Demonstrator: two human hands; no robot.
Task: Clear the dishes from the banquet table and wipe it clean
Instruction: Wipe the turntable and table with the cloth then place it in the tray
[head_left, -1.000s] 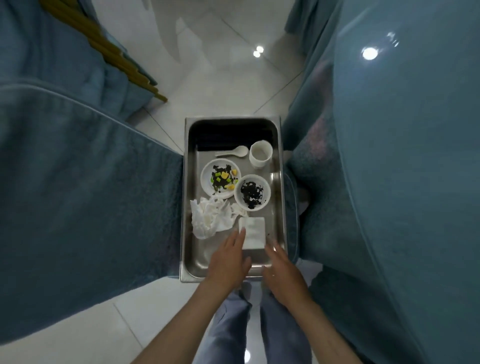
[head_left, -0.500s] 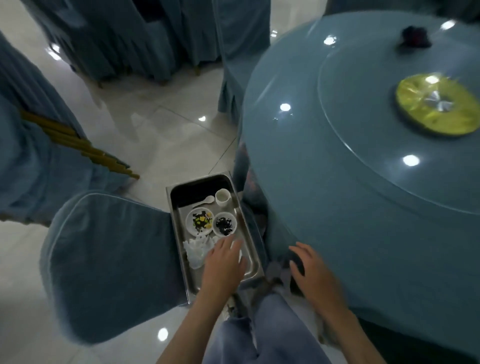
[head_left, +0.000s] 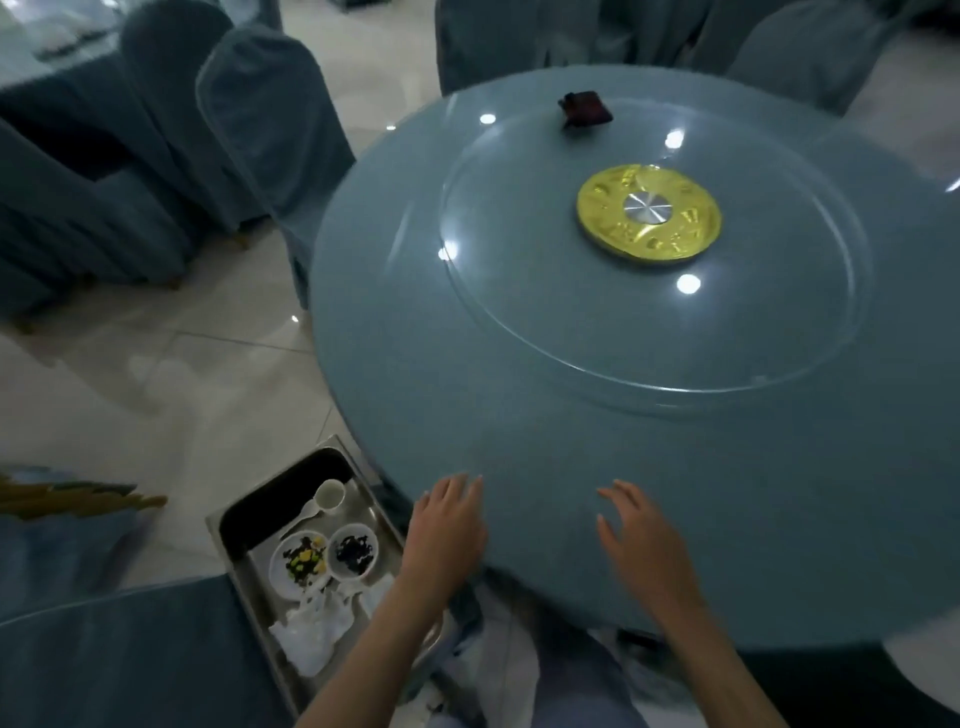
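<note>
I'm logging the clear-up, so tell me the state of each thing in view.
Round blue banquet table: no dishes showing.
Small dark red object: sitting on the glass turntable.
Rectangular steel tray: loaded, beside the table.
White cup: upright.
White plate: yellow and dark scraps.
White bowl: dark scraps.
White napkins: crumpled.
Left hand: open, grip empty.
Right hand: open, grip empty.
</note>
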